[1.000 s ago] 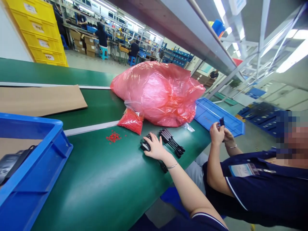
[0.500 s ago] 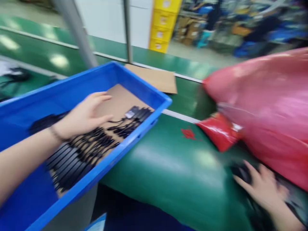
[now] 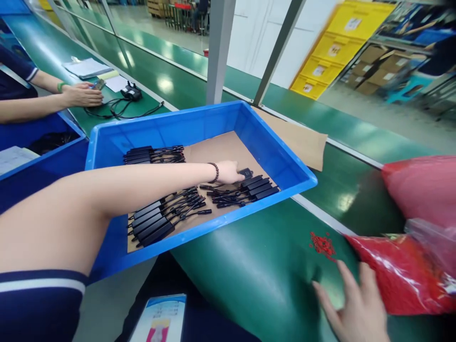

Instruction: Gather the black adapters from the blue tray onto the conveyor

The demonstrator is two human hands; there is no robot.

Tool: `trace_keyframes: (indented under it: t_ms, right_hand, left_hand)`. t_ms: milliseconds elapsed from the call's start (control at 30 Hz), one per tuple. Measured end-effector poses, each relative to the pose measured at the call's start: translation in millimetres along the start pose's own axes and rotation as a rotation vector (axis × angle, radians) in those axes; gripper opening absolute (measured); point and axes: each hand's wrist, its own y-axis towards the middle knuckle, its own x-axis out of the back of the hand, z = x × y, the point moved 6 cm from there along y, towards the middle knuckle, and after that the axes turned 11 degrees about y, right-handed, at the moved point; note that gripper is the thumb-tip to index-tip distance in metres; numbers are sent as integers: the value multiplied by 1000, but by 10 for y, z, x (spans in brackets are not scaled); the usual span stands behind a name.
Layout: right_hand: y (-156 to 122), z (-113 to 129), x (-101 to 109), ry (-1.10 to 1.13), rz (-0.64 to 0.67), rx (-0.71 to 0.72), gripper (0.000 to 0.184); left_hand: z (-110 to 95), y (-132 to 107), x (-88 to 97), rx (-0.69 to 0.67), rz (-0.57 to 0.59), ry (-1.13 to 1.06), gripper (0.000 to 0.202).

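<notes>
My left hand point(image 3: 228, 172) reaches into a blue bin point(image 3: 166, 126), its fingers closed at the edge of a small black cabled box point(image 3: 245, 173). That box lies at the far end of a row of similar black cabled boxes point(image 3: 261, 187) on a cardboard sheet point(image 3: 217, 145). More of them point(image 3: 153, 225) lie in rows at the left of the bin, partly hidden by my forearm. My right hand point(image 3: 356, 304), fingers spread and holding nothing, is over the green tabletop point(image 3: 249, 256). Close to it are small red pieces point(image 3: 322, 244) and a clear bag of red pieces point(image 3: 402, 270).
A large pink bag point(image 3: 423, 190) stands at the right. Flat cardboard point(image 3: 295, 135) lies behind the bin. Grey posts point(image 3: 220, 52) rise beyond it. On the left, a co-worker's hands point(image 3: 83, 94) are near a black adapter with cables point(image 3: 131, 91) and a second blue bin point(image 3: 53, 156).
My left hand has gone from hovering open over the bin to the small box in the right-hand row. My right hand has left a dark object at the right. The view has swung left.
</notes>
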Motion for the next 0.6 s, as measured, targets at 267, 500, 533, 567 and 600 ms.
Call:
trace_keyframes:
  t_ms: [267, 500, 533, 567, 600]
  right_hand:
    - [-3, 236, -552, 62, 132, -2, 61]
    - [-26, 158, -609, 32, 135, 9, 57]
    - [-26, 161, -617, 25, 142, 10, 56]
    - [-28, 166, -623, 17, 149, 11, 55]
    - [-32, 168, -626, 9, 156, 7, 55]
  left_hand:
    - [-390, 9, -56, -104, -142, -122, 80]
    - [-554, 195, -17, -157, -86, 64, 71]
    - [-587, 212, -11, -157, -49, 81, 70]
    - [-617, 222, -3, -150, -16, 94, 70]
    - [-643, 228, 10, -139, 7, 105, 70]
